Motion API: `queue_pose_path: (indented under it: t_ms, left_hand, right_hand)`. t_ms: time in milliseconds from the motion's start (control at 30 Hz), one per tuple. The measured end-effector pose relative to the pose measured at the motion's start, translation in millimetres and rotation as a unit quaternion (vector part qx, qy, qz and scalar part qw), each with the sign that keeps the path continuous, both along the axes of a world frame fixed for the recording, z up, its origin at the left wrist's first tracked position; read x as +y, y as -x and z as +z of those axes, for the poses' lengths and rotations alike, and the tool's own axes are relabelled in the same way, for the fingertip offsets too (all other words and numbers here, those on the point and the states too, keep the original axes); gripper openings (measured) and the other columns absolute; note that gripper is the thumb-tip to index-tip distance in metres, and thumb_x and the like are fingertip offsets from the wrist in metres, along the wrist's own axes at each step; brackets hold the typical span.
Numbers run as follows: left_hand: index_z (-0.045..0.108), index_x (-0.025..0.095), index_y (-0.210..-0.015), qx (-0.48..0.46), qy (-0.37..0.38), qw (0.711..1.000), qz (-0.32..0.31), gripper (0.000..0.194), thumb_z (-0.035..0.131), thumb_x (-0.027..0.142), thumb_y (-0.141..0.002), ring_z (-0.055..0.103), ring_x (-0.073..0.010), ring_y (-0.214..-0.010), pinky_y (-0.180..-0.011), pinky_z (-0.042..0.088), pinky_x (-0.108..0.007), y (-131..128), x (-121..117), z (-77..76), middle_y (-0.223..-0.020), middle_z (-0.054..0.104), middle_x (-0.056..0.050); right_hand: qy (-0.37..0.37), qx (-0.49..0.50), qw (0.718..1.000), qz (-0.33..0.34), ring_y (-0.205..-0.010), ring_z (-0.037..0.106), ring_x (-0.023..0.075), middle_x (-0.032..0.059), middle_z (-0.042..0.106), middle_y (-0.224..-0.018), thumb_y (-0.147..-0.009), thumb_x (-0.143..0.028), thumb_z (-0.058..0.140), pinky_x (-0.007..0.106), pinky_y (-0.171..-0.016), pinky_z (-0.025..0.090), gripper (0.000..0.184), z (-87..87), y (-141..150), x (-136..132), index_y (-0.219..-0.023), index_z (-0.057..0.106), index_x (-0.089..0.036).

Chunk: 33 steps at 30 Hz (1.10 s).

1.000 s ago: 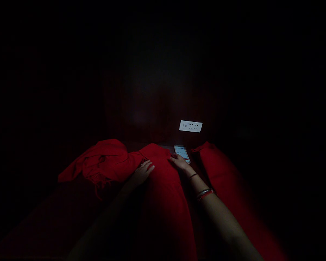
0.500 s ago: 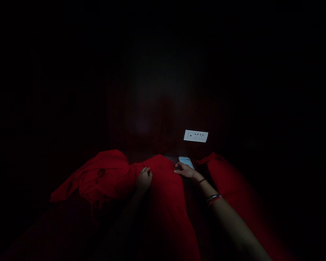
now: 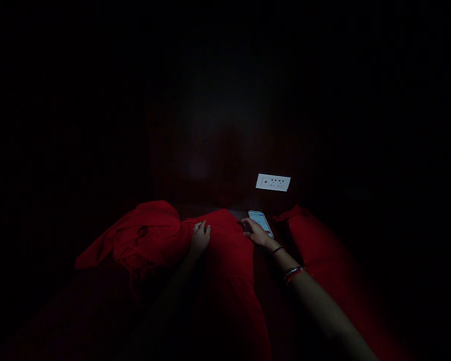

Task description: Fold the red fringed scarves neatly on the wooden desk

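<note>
A long piece of red cloth [image 3: 233, 260] runs from the middle toward me. On its far left edge rests my left hand [image 3: 200, 237], a ring on one finger, the fingers slightly bent and apart. My right hand [image 3: 258, 233] is at the cloth's far right edge, its thumb and fingers curled around a small dark object [image 3: 246, 226] too dim to name. Just beyond that hand lies a phone [image 3: 261, 223] with its screen lit. Left of my left hand is a bunched red cloth [image 3: 150, 225] with fringe-like strands hanging.
Another red cloth [image 3: 319, 240] stretches along the right side, beside my right forearm. A white socket panel [image 3: 273, 182] is set in the dark upright surface behind the phone. Most of the surroundings are too dark to make out.
The view has shifted a little. My right hand has turned slightly, so more of the phone and the dark object show. My left hand stays on the cloth, its fingers a bit straighter.
</note>
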<state>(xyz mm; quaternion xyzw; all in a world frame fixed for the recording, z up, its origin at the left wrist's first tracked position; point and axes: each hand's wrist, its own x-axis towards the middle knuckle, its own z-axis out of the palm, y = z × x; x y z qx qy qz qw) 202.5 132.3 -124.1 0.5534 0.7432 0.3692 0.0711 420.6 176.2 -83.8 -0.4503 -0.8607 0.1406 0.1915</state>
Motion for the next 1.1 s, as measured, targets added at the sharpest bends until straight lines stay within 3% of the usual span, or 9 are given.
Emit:
queue_pose_path:
  t_ms: [100, 233, 367, 467, 700, 833, 900, 967, 1100]
  left_hand:
    - [0.047, 0.012, -0.113, 0.050, -0.019, 0.998, 0.023, 0.041, 0.034, 0.032, -0.079, 0.049, -0.0218, -0.095, -0.082, 0.040, -0.032, -9.9, -13.2, 12.5, -0.106, 0.049, -0.014]
    - [0.050, 0.015, -0.109, 0.169, -0.034, 0.982, -0.073, 0.037, 0.031, 0.030, -0.081, 0.047, -0.0222, -0.098, -0.082, 0.039, -0.033, -21.8, -34.0, 10.6, -0.108, 0.049, -0.012]
    - [0.038, 0.021, -0.122, 0.237, 0.002, 0.961, -0.139, 0.045, 0.031, 0.038, -0.081, 0.027, -0.0270, -0.118, -0.092, 0.027, -0.044, -14.6, -48.9, -14.7, -0.129, 0.035, -0.007]
    - [0.032, 0.023, -0.126, 0.247, 0.052, 0.954, -0.164, 0.049, 0.030, 0.042, -0.081, 0.022, -0.0286, -0.121, -0.094, 0.020, -0.050, -2.0, -54.3, -22.8, -0.133, 0.029, -0.004]
    - [0.031, 0.013, -0.127, 0.253, 0.013, 0.960, -0.122, 0.046, 0.025, 0.026, -0.083, 0.021, -0.0241, -0.122, -0.096, 0.022, -0.040, -4.2, -67.5, -5.9, -0.133, 0.027, -0.010]
    - [0.027, 0.014, -0.128, 0.274, -0.026, 0.934, -0.230, 0.050, 0.030, 0.033, -0.082, 0.020, -0.0208, -0.123, -0.097, 0.022, -0.037, -12.1, -90.4, -8.1, -0.134, 0.025, -0.009]
    - [0.028, 0.016, -0.128, 0.276, 0.000, 0.924, -0.266, 0.050, 0.029, 0.036, -0.082, 0.023, -0.0198, -0.122, -0.098, 0.021, -0.038, -11.0, -103.5, -12.5, -0.134, 0.026, -0.007]
    - [0.029, 0.017, -0.128, 0.269, 0.037, 0.928, -0.256, 0.049, 0.027, 0.035, -0.082, 0.024, -0.0198, -0.122, -0.098, 0.019, -0.040, -5.9, -113.7, -15.9, -0.134, 0.025, -0.007]
    - [0.027, 0.021, -0.128, 0.242, 0.094, 0.926, -0.274, 0.048, 0.027, 0.035, -0.082, 0.024, -0.0200, -0.122, -0.098, 0.020, -0.042, 6.5, -119.7, -12.8, -0.134, 0.024, -0.004]
  right_hand:
    - [-0.048, -0.013, 0.998, -0.044, -0.105, 0.041, 0.0165, 0.0094, 0.044, -0.115, -0.069, -0.014, 0.047, 0.029, -0.088, 0.030, 0.045, 6.8, 6.4, -3.5, -0.113, 0.042, -0.014]
    - [-0.085, -0.016, 0.989, -0.124, -0.111, 0.035, 0.0178, 0.0121, 0.040, -0.120, -0.080, -0.024, 0.036, 0.032, -0.093, 0.026, 0.041, 4.1, 20.7, -25.1, -0.119, 0.038, -0.012]
    - [-0.090, -0.083, 0.991, -0.054, -0.121, 0.022, 0.0223, 0.0106, 0.032, -0.130, -0.083, -0.044, 0.028, 0.040, -0.096, 0.020, 0.051, -21.0, 31.9, -63.5, -0.126, 0.032, -0.016]
    - [-0.063, -0.131, 0.989, -0.019, -0.123, 0.017, 0.0229, 0.0097, 0.028, -0.132, -0.083, -0.047, 0.022, 0.044, -0.098, 0.015, 0.055, -30.9, 32.9, -80.0, -0.128, 0.028, -0.017]
    - [-0.032, -0.151, 0.988, -0.031, -0.125, 0.000, 0.0234, 0.0095, 0.009, -0.138, -0.080, -0.054, 0.021, 0.045, -0.099, 0.007, 0.065, -9.6, 31.3, -99.6, -0.132, 0.016, -0.014]
    - [-0.012, -0.161, 0.987, 0.008, -0.125, -0.003, 0.0226, 0.0083, 0.007, -0.138, -0.078, -0.059, 0.020, 0.045, -0.098, 0.005, 0.069, -16.8, 24.8, -124.6, -0.133, 0.012, -0.018]
    - [0.013, -0.169, 0.986, 0.006, -0.125, -0.002, 0.0228, 0.0100, 0.007, -0.138, -0.077, -0.060, 0.019, 0.045, -0.098, 0.005, 0.072, -21.4, 20.1, -130.4, -0.132, 0.013, -0.016]
    - [0.038, -0.171, 0.984, 0.007, -0.125, -0.003, 0.0222, 0.0112, 0.005, -0.138, -0.076, -0.061, 0.019, 0.044, -0.099, 0.006, 0.074, -21.2, 15.3, -129.7, -0.132, 0.013, -0.013]
    - [0.091, -0.137, 0.986, 0.021, -0.125, 0.002, 0.0226, 0.0147, 0.009, -0.137, -0.076, -0.061, 0.022, 0.039, -0.100, 0.010, 0.078, -7.6, 7.1, -117.4, -0.131, 0.018, -0.006]
